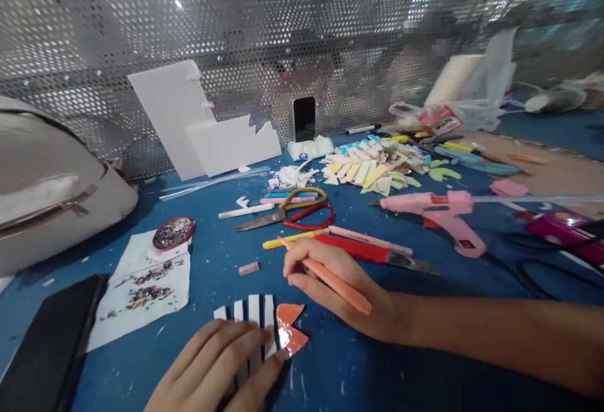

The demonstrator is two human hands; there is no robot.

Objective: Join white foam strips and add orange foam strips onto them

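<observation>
Right hand [352,267] pinches pen [337,283], left [212,361] flat on strips [254,309], blue table [212,277] facing perforated wall [245,41]

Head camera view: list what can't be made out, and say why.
All in the head view:
Narrow flat white strips: partly covered by the left hand.
Slim orange pen: a stretch near its tip covered by the right hand.
Black rectangular slab: cut off by the left and bottom edges.
Pale rounded zipped bag: cut off by the left edge.
Red-and-white crinkled wrapper: print too small and blurred to read.
</observation>
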